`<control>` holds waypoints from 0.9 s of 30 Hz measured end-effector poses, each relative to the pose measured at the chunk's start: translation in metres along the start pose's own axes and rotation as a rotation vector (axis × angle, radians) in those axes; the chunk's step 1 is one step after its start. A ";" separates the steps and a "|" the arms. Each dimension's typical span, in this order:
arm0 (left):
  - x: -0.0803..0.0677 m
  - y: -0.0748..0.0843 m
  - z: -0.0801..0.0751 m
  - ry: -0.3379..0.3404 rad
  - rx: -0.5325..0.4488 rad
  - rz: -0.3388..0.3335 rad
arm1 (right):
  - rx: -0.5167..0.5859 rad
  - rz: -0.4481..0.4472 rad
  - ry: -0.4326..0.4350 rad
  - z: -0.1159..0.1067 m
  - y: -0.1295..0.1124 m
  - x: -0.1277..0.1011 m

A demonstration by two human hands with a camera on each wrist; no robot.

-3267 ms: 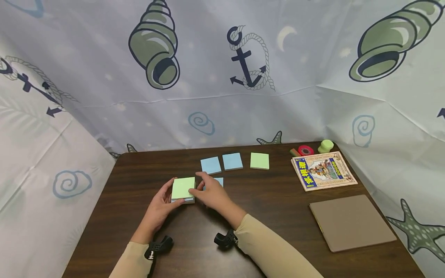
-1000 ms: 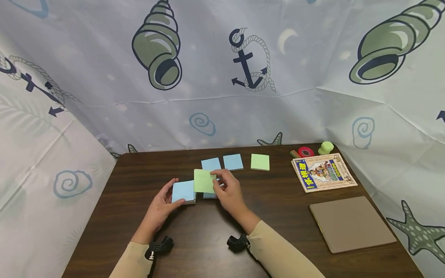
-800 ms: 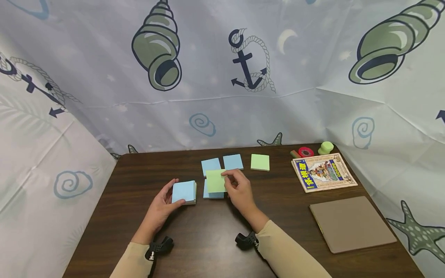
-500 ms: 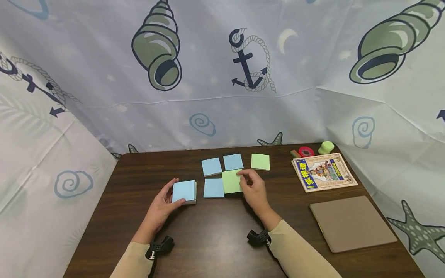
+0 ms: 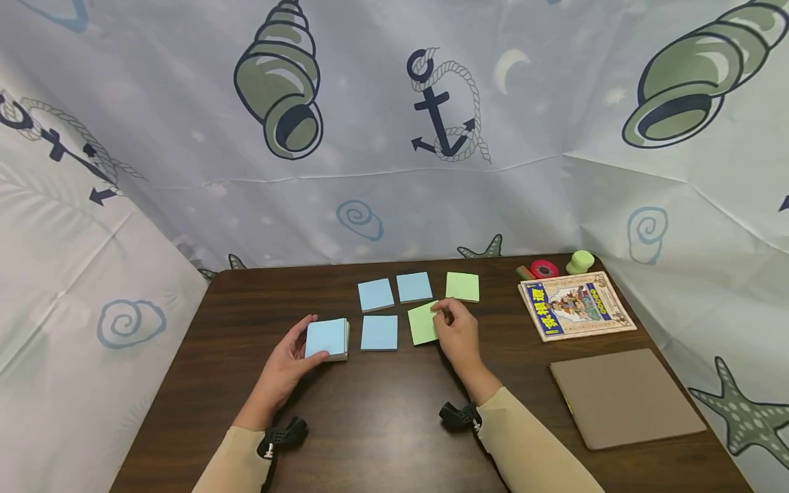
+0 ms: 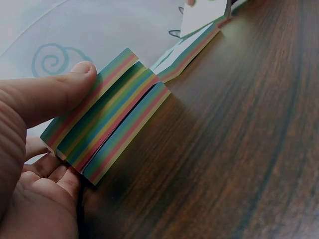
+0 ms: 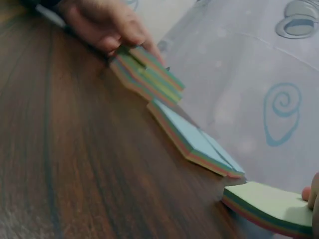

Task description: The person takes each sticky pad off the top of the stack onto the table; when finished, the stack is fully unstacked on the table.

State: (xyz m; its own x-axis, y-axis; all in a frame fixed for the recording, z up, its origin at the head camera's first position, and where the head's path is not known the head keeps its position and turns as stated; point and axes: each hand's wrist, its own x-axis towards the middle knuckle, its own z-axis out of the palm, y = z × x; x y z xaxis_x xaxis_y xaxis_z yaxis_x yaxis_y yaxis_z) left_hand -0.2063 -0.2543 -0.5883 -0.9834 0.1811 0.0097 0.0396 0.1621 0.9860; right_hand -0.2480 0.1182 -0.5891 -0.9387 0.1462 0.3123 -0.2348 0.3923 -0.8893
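Observation:
My left hand [image 5: 285, 366] grips a stack of sticky note pads [image 5: 325, 337] on the table, thumb at the near edge. Its top is blue, and the left wrist view shows striped coloured sides [image 6: 104, 119]. My right hand [image 5: 461, 335] pinches the right edge of a green-topped sticky note pad [image 5: 422, 323], slightly turned. Whether that pad touches the table, I cannot tell. To its left lies a blue-topped pad [image 5: 379, 333]. Behind are two more blue-topped pads [image 5: 375, 295] [image 5: 414, 287] and another green-topped one [image 5: 462, 286].
At the right of the dark wooden table [image 5: 364, 424] are a printed booklet or box [image 5: 576, 305] and a flat brown board-like item [image 5: 625, 397]. A red ring-shaped object [image 5: 544, 269] and a light green knob-shaped object [image 5: 580, 261] stand behind. Patterned cloth [image 5: 370, 157] hangs around the table.
My right hand has lifted the green-topped pad off the stack and carried it right, past the front blue pad, exposing a blue top. My left hand has stayed at the stack.

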 end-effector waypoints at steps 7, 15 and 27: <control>-0.001 0.001 0.000 -0.006 0.011 -0.006 | -0.156 -0.003 -0.101 0.003 0.003 0.000; -0.001 0.000 -0.001 -0.011 0.012 -0.001 | -0.259 0.006 -0.153 0.007 0.001 0.001; 0.000 0.000 0.001 -0.008 0.020 0.002 | -0.284 -0.039 -0.151 0.007 0.002 0.001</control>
State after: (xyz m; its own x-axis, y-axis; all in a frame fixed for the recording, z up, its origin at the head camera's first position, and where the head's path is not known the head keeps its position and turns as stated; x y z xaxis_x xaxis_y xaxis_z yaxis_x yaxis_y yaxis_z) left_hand -0.2060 -0.2530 -0.5885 -0.9819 0.1890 0.0108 0.0456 0.1810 0.9824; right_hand -0.2510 0.1130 -0.5931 -0.9621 -0.0017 0.2726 -0.2114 0.6359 -0.7423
